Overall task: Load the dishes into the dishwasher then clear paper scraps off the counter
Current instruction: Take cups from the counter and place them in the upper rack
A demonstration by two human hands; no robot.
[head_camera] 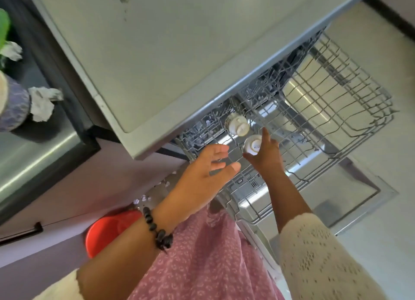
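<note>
**Now at the dishwasher's upper rack**

Down over the pulled-out grey wire upper rack of the open dishwasher, two small white ceramic cups sit upturned near the rack's left front corner. The first cup stands just behind the second cup, the two almost touching. The right hand is at the second cup, thumb and fingers spread around its side with the forefinger pointing straight up past it; whether the fingers actually clasp the cup I cannot tell. The left hand hovers just beside it over the rack's front edge, fingers relaxed and spread, holding nothing; a black beaded bracelet circles its wrist. On the dark worktop at the left lie two crumpled white paper scraps, one by its front edge against a blue patterned vase, the other further back. A red plastic bucket stands below.
</note>
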